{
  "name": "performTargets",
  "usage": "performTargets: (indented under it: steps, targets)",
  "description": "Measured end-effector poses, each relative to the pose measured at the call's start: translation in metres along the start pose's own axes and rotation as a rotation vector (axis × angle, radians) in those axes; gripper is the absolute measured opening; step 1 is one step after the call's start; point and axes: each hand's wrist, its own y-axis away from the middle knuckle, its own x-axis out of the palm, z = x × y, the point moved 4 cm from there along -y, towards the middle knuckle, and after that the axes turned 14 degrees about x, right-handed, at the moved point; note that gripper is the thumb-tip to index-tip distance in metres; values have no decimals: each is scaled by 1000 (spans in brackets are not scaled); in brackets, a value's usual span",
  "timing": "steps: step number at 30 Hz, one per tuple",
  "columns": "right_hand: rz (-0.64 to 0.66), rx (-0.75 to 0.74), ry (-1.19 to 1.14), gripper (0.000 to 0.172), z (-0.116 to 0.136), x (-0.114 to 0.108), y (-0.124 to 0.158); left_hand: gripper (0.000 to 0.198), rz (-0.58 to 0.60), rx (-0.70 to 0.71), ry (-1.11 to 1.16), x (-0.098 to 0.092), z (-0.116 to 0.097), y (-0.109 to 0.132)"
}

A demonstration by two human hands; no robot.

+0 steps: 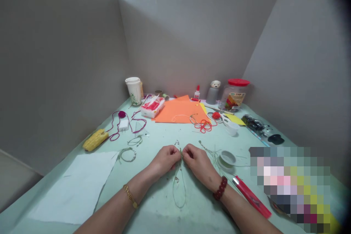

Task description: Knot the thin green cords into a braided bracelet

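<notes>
Close together over the middle of the table, my left hand (168, 158) and my right hand (194, 158) pinch a thin green cord (179, 206) between their fingertips. A knotted stretch of it shows between the thumbs, and a loop hangs toward me onto the table. Small brownish bits lie inside and around the loop. Right of my right hand are loose green strands (208, 150) and a spool of green cord (227, 159). Left of my left hand, a finished-looking green cord bracelet (127, 154) lies with a second cord ring (135, 140) behind it.
A white paper sheet (74, 186) and a yellow corn cob (95, 140) are at left. Orange paper (175, 111), a tissue pack (153, 106), a white cup (134, 91) and a red-lidded jar (233, 97) stand behind. A red box cutter (253, 197) lies by my right forearm. Grey partitions enclose the table.
</notes>
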Motion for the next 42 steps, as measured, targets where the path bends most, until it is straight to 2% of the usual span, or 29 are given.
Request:
performTargets:
  steps: [5, 9, 16, 24, 33, 37, 42]
  targets:
    - [-10, 59, -56, 11, -5, 0, 1, 13, 5, -7, -12, 0, 0, -1]
    - [-38, 35, -62, 11, -4, 0, 3, 13, 4, -1, -11, 1, 1, -1]
    - [17, 101, -80, 13, -5, 1, 3, 13, -28, -1, -6, 0, 0, 0]
    - [-2, 58, -35, 12, -5, 2, 2, 10, -38, 17, -17, 1, -2, 1]
    - [183, 218, -211, 12, -12, 2, -1, 11, -64, 14, -55, 0, -1, -1]
    - [148, 190, -177, 12, -11, 2, 1, 9, -78, 1, -106, 0, 1, -2]
    - [92, 133, -114, 15, -8, 2, 4, 8, -144, 102, -209, 0, -1, 0]
